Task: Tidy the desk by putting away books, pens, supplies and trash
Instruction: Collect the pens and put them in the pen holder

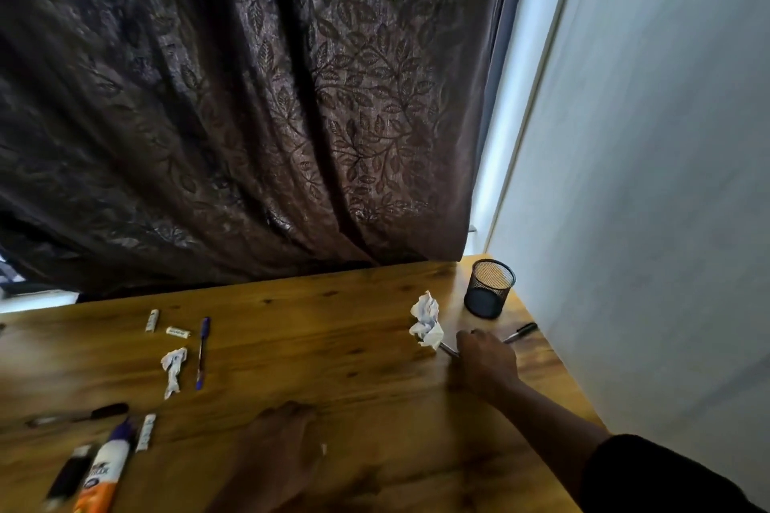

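Far left of the flat, loose-fingered left hand (277, 452) lie a glue bottle (104, 475), pens (203, 352) and paper scraps (173, 371), while the right hand (485, 362) closes on a pen (518, 333) just short of the empty cup (489, 288), tidying barely begun.

A wooden desk (333, 346) with a glossy varnished top, knots and grain showing, catching light near the wall. A black metal mesh pen cup (489, 288), see-through at its rim. Two wads of crumpled white paper (426, 319) (173, 370), creased and matt. A blue plastic pen (202, 352). A glue bottle (105, 471) of shiny plastic. Behind, a dark cloth curtain (250, 104) with a raised leaf weave and faint sheen. A smooth matt painted wall (650, 221).
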A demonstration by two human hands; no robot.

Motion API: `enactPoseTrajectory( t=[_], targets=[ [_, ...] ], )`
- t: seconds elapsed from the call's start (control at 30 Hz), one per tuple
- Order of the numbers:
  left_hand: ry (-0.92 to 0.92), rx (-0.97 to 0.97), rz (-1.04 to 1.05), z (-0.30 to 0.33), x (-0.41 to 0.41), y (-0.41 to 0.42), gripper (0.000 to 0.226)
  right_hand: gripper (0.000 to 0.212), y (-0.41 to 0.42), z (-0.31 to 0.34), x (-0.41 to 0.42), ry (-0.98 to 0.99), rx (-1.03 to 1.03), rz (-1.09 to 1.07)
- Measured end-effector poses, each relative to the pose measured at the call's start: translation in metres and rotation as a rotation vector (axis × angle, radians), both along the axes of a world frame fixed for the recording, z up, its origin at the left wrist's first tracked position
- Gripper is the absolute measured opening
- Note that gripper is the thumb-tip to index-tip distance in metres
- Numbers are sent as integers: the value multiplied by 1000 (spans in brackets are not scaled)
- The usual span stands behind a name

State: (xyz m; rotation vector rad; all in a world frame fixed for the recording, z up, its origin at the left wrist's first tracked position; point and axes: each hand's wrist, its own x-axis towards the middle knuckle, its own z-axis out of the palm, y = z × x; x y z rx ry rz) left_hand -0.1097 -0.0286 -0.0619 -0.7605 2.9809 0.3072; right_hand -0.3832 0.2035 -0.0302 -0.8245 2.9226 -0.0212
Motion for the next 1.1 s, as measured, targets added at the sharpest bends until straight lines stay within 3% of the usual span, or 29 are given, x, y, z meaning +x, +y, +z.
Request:
enactPoseTrajectory(
  t=[0.2, 0.33, 0.5, 0.73, 0.83, 0.97, 1.03, 1.1],
  targets=[
    [-14, 18, 74, 20, -15, 12, 49, 25, 8, 10, -5, -10, -74, -124],
    [85, -16, 58, 25, -34, 23, 45, 32, 15, 17, -8, 53, -241, -251],
    [144, 55, -6, 32, -64, 43, 58, 22, 17, 27, -12, 64, -488, -158],
    [341, 303, -100, 62, -99, 68, 60, 15, -10, 44, -4, -60, -675, 254],
    [337, 587, -140, 78, -111, 76, 41, 10, -27, 54, 6, -193, -654, 390],
    [346, 1003, 50, 79, -121, 77, 27, 15, -45, 50, 17, -469, -764, 365],
    [312, 1074, 151, 74, -121, 74, 25, 29, -46, 39, 13, -428, -768, 290],
    [274, 1089, 171, 67, -117, 70, 26, 39, -38, 24, 3, -249, -684, 177]
  ],
)
